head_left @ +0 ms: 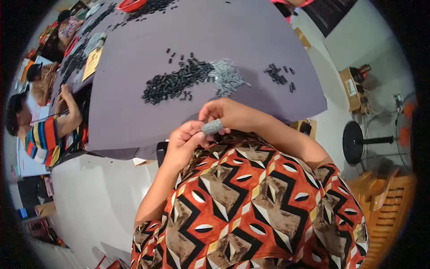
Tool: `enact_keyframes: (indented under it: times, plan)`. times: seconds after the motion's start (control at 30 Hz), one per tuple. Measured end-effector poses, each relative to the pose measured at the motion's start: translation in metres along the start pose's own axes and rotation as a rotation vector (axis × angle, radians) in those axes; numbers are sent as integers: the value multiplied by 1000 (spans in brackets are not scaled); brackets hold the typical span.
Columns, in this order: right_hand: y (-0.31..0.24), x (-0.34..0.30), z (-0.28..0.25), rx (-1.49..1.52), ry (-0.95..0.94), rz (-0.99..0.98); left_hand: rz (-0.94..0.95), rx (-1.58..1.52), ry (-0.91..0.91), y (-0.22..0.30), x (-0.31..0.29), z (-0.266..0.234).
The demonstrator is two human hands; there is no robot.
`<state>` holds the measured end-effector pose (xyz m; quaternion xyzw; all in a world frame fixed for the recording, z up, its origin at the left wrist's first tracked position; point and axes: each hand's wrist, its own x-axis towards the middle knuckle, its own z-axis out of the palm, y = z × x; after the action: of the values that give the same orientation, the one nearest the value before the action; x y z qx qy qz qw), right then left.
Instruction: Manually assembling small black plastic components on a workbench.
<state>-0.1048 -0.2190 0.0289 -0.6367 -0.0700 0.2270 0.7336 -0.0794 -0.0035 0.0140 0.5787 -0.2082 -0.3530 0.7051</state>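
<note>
Close in front of my body, a grey, rough-textured cylindrical piece (212, 127) is held between both hands; its exact kind is hard to make out. My left hand (185, 135) grips its left end with thumb and fingers. My right hand (220, 112) curls over and behind it, its fingertips partly hidden. Past my hands on the table lies a heap of small black cylindrical pieces (172, 83). Touching its right end is a pile of small grey pin-like pieces (227, 77). A smaller group of black pieces (276, 75) sits apart to the right.
The purple-grey cloth-covered table (130, 121) spreads ahead. At its far side are a red basin (131, 5) and more black pieces (150, 10). Another person in a striped top (45, 136) works at the left. A black round-based stand (354, 142) and wooden chair (389, 208) are at right.
</note>
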Motion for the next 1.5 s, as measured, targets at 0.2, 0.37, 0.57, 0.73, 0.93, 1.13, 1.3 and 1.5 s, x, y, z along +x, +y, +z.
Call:
enact_keyframes:
  times: [0.2, 0.37, 0.57, 0.73, 0.93, 1.13, 1.3, 1.5]
  plan:
    - [19, -4, 38, -203, 290, -208, 109, -9, 175, 7, 5, -17]
    - [3, 4, 25, -970, 262, -327, 249, 48, 333, 39, 17, -10]
    - [-16, 61, 53, -905, -196, -361, 420, 68, 213, 79, 65, 55]
    - [-9, 116, 68, -699, -28, -304, 494, -60, 61, 59, 99, 122]
    - [-13, 139, 90, -402, 38, -377, 415, -122, -165, 56, 101, 174]
    - [-5, 128, 85, -73, -110, -65, 467, -187, -40, 55, 108, 142]
    - [1, 110, 71, -756, -36, -349, 405, -130, -24, 48, 106, 112]
    - [13, 93, 59, -1397, 110, -602, 170, -161, 36, 32, 96, 80]
